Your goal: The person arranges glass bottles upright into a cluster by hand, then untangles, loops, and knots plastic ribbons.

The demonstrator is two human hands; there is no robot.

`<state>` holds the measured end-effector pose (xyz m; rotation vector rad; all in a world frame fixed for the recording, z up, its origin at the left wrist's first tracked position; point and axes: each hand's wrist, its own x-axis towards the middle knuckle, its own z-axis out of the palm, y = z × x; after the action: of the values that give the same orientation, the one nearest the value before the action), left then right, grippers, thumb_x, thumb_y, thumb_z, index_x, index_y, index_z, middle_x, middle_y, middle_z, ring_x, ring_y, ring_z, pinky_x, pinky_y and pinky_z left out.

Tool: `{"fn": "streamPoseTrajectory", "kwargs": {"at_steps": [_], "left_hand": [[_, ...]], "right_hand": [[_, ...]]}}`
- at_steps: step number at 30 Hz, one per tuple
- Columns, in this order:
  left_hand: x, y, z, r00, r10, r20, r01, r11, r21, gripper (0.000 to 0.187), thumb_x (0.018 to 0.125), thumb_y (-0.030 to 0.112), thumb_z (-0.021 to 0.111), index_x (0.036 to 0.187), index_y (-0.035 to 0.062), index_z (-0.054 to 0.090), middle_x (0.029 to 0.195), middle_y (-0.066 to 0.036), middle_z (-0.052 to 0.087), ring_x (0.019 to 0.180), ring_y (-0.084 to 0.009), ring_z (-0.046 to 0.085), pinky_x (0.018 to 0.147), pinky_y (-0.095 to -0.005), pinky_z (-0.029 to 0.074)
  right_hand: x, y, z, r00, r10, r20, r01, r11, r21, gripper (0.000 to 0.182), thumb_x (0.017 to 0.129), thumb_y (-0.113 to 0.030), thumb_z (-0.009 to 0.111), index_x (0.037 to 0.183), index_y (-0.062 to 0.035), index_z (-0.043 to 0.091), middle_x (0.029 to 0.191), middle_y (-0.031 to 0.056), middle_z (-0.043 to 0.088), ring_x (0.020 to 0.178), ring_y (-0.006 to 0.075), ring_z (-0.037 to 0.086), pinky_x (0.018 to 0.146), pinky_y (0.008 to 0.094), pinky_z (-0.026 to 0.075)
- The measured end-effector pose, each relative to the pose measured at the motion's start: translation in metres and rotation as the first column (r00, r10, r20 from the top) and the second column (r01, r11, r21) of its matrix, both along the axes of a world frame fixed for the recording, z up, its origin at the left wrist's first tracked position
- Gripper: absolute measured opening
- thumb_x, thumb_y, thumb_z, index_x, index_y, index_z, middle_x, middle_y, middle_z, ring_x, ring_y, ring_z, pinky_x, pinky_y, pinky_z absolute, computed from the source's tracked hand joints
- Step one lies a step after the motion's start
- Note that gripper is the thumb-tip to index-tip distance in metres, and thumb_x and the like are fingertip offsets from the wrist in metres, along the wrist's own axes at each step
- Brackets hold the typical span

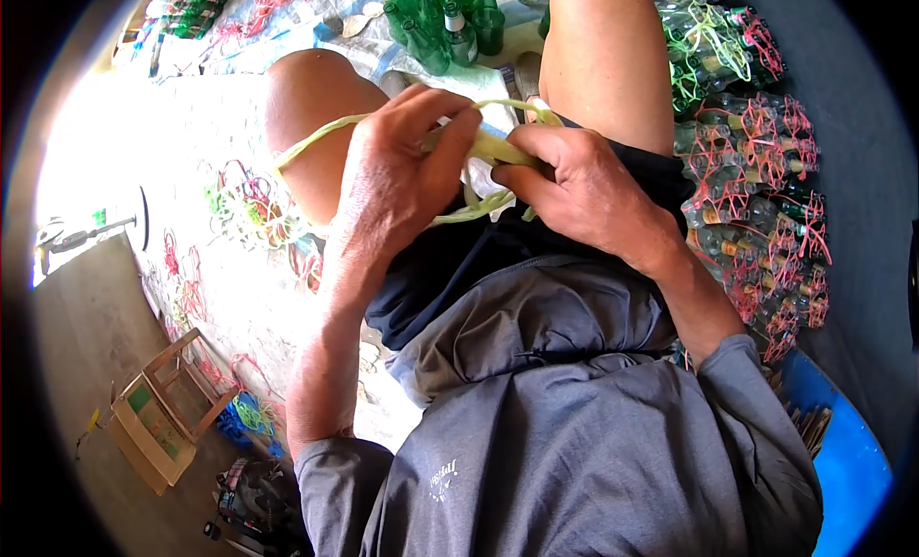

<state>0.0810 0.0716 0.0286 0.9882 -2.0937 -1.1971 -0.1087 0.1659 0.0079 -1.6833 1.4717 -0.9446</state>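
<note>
A yellow-green plastic cord runs between both hands, above my lap. My left hand pinches the cord with thumb and fingers; a loop of it hangs out past the left knee. Opposite, my right hand is closed on a flatter, thicker stretch of the same cord. Other strands cross below the fingers, in front of the black shorts. Whether the strands are knotted is hidden by the fingers.
Green glass bottles stand beyond my knees. On the right, bottles bound with pink cord lie stacked beside a blue container. Tangled cords lie on the floor at left, near a wooden frame.
</note>
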Motion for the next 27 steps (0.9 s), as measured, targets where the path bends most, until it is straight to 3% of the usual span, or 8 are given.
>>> {"fn": "streamPoseTrajectory", "kwargs": {"at_steps": [4, 7, 11, 14, 15, 18, 22, 27], "left_hand": [[0.007, -0.005, -0.007, 0.993, 0.120, 0.018, -0.121, 0.991, 0.066, 0.017, 0.098, 0.013, 0.065, 0.101, -0.0027, 0.072, 0.086, -0.014, 0.071, 0.077, -0.0199, 0.069, 0.072, -0.0323, 0.054], [0.011, -0.008, -0.009, 0.991, 0.132, 0.034, -0.135, 0.988, 0.079, 0.018, 0.099, 0.014, 0.063, 0.099, -0.0024, 0.071, 0.081, -0.013, 0.070, 0.072, -0.0185, 0.065, 0.071, -0.0318, 0.052], [0.016, -0.011, -0.010, 0.987, 0.139, 0.080, -0.141, 0.990, 0.016, 0.019, 0.101, 0.013, 0.061, 0.100, -0.0035, 0.070, 0.078, -0.014, 0.068, 0.071, -0.0178, 0.064, 0.070, -0.0321, 0.051], [0.020, -0.013, -0.010, 0.987, 0.145, 0.074, -0.147, 0.989, 0.022, 0.020, 0.102, 0.014, 0.059, 0.099, -0.0035, 0.070, 0.077, -0.012, 0.068, 0.070, -0.0169, 0.063, 0.069, -0.0315, 0.051], [0.021, -0.014, -0.010, 0.987, 0.145, 0.067, -0.147, 0.989, 0.029, 0.021, 0.102, 0.014, 0.058, 0.098, -0.0035, 0.069, 0.077, -0.011, 0.069, 0.069, -0.0165, 0.063, 0.068, -0.0312, 0.051], [0.020, -0.013, -0.006, 0.985, 0.162, 0.066, -0.167, 0.982, 0.085, 0.024, 0.105, 0.016, 0.056, 0.095, -0.0024, 0.068, 0.078, -0.008, 0.069, 0.067, -0.0139, 0.061, 0.066, -0.0293, 0.050], [0.022, -0.013, -0.007, 0.983, 0.174, 0.058, -0.182, 0.965, 0.190, 0.023, 0.106, 0.017, 0.055, 0.098, -0.0012, 0.067, 0.082, -0.007, 0.071, 0.068, -0.0125, 0.062, 0.066, -0.0279, 0.051], [0.021, -0.011, -0.003, 0.985, 0.173, 0.012, -0.171, 0.954, 0.245, 0.023, 0.107, 0.017, 0.056, 0.100, -0.0020, 0.066, 0.086, -0.008, 0.072, 0.074, -0.0118, 0.063, 0.069, -0.0259, 0.051]], "right_hand": [[0.001, 0.006, 0.003, 0.982, -0.009, 0.187, 0.038, 0.987, -0.154, 0.013, 0.091, -0.006, 0.075, 0.094, 0.0018, 0.065, 0.074, 0.0148, 0.059, 0.061, 0.0338, 0.057, 0.062, 0.0406, 0.048], [-0.008, 0.008, 0.006, 0.981, 0.026, 0.191, 0.027, 0.961, -0.274, 0.011, 0.092, -0.004, 0.077, 0.098, -0.0003, 0.068, 0.076, 0.0068, 0.062, 0.061, 0.0198, 0.057, 0.060, 0.0340, 0.046], [-0.020, 0.026, 0.014, 0.780, -0.071, 0.622, 0.052, 0.997, 0.049, 0.004, 0.099, -0.007, 0.073, 0.103, -0.0052, 0.072, 0.091, -0.0012, 0.069, 0.066, 0.0014, 0.053, 0.058, 0.0221, 0.044], [-0.025, 0.034, 0.010, 0.401, -0.184, 0.898, 0.088, 0.983, 0.162, 0.011, 0.100, -0.007, 0.071, 0.111, -0.0062, 0.072, 0.095, 0.0042, 0.070, 0.065, 0.0051, 0.055, 0.056, 0.0229, 0.049], [-0.031, 0.033, 0.004, 0.318, -0.114, 0.941, 0.065, 0.993, 0.099, 0.018, 0.101, -0.010, 0.069, 0.118, -0.0065, 0.069, 0.104, 0.0090, 0.070, 0.067, 0.0078, 0.057, 0.054, 0.0247, 0.052], [-0.049, 0.030, 0.000, 0.223, -0.048, 0.974, -0.023, 0.998, 0.054, 0.021, 0.102, -0.019, 0.066, 0.119, -0.0061, 0.068, 0.114, 0.0122, 0.068, 0.065, 0.0102, 0.058, 0.053, 0.0252, 0.050], [-0.059, 0.029, -0.004, 0.072, 0.012, 0.997, -0.016, 1.000, -0.011, 0.021, 0.106, -0.020, 0.058, 0.119, -0.0049, 0.064, 0.113, 0.0106, 0.066, 0.065, 0.0116, 0.057, 0.058, 0.0275, 0.048], [-0.076, 0.029, -0.002, 0.101, 0.017, 0.995, -0.022, 1.000, -0.015, 0.020, 0.107, -0.022, 0.056, 0.115, -0.0055, 0.064, 0.107, 0.0069, 0.062, 0.063, 0.0092, 0.053, 0.060, 0.0275, 0.046]]}}
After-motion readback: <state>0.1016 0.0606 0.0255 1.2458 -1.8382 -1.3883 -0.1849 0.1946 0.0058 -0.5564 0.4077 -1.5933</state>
